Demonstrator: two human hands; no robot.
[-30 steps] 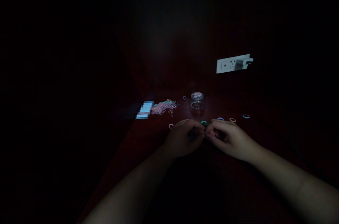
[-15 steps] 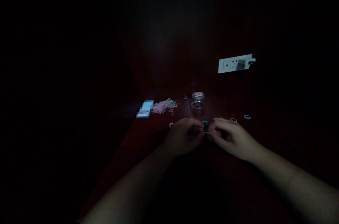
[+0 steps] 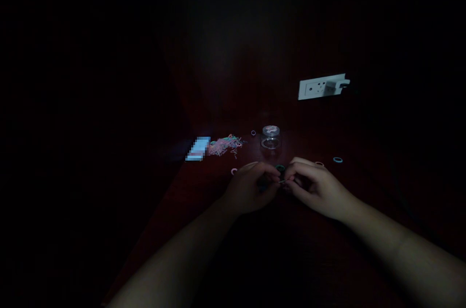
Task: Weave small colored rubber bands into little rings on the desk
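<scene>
Just below the centre of the frame, the left hand (image 3: 251, 189) and right hand (image 3: 316, 183) nearly meet, their fingertips pinching a small pale piece (image 3: 282, 182) between them, too dim to tell its exact shape. A moment ago it showed as a level sliver; now it looks slightly tilted, which suggests the fingers are working it rather than letting go. The right hand now hides a purplish ring that peeped out behind it. Just beyond the fingertips, a green ring (image 3: 279, 167) lies on the tabletop (image 3: 189, 191), with a jar (image 3: 270, 145) behind
</scene>
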